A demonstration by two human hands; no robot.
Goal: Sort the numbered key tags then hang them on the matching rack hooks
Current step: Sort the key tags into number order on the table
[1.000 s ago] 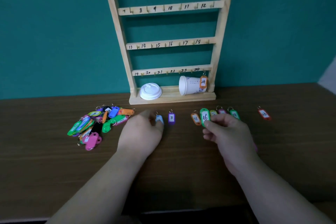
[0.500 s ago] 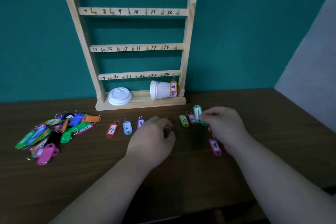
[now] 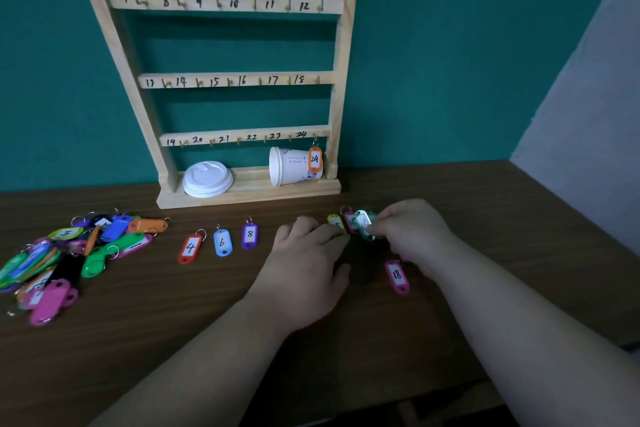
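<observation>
Our right hand (image 3: 412, 232) pinches the green tag (image 3: 365, 222); our left hand (image 3: 304, 263) rests flat on the tabletop (image 3: 502, 218). Sorting step, we judge: next, lay it in number order toward three o'clock.

handwritten black numbers run along the pale wooden key rack (image 3: 341, 80): its upper rail (image 3: 214, 3) reads 8, 9, 10, 11, 12 after an unclear first mark, its middle rail (image 3: 256, 80) 13 to 18, its lowest rail (image 3: 239, 139) 19 to 24. the orange plastic key tag (image 3: 314, 159) hanging there says 24. the red plastic key tag (image 3: 189, 247) says 4, the light blue plastic key tag (image 3: 222, 242) 6, the purple plastic key tag (image 3: 249, 234) 8, the pink plastic key tag (image 3: 397, 275) 18. the green plastic key tag (image 3: 364, 224) has a blurred number.
</observation>
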